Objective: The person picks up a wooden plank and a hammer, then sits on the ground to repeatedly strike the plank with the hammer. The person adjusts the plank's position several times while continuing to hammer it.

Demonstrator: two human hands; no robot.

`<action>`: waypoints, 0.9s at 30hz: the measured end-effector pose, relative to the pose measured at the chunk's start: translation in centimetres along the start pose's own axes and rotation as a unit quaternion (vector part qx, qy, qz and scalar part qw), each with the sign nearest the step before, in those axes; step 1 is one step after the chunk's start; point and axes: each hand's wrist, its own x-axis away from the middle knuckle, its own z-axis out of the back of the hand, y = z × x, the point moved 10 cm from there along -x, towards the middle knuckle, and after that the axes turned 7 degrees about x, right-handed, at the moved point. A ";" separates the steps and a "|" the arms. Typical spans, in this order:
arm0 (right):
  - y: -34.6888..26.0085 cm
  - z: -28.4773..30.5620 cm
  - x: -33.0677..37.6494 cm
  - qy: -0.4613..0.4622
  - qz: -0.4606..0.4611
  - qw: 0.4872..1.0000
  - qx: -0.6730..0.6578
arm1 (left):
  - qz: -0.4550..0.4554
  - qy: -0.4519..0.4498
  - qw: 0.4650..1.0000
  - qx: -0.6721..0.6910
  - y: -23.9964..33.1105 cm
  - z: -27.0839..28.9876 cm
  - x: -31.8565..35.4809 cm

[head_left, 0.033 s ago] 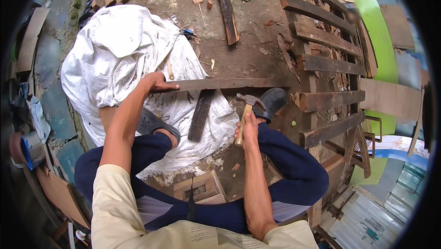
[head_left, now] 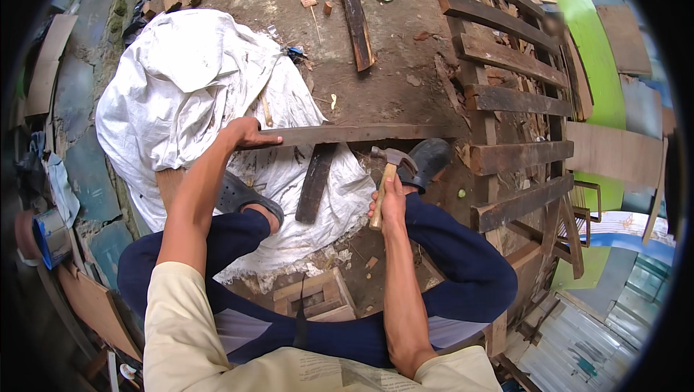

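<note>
My left hand grips the left end of a long dark wooden plank, its forefinger stretched along the face. The plank reaches rightward past my right shoe and crosses above a shorter dark board that lies on a white sheet. In my right hand is a claw hammer, held by its light wooden handle with the metal head up, just below the plank and apart from it. My dark clogs stand on either side of the short board.
To the right lies a slatted wooden frame like a pallet. A dark beam rests on the dirt ahead. A small wooden crate-like stool is between my legs. Stone blocks line the left side, and metal sheets lie lower right.
The plank's left end and my left hand have dropped very slightly. The hammer and my right hand stay in place.
</note>
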 end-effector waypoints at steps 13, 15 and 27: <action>-5.8 2.0 -0.4 0.036 0.075 0.991 0.108 | -0.139 0.245 0.944 -0.173 3.1 -3.7 4.8; -6.0 2.4 -1.5 0.038 0.078 0.990 0.113 | -0.121 0.212 0.956 -0.163 2.9 -4.0 4.1; -1.1 1.6 -1.6 0.036 0.054 0.998 -0.021 | -0.116 0.170 0.966 -0.158 2.2 -4.4 3.6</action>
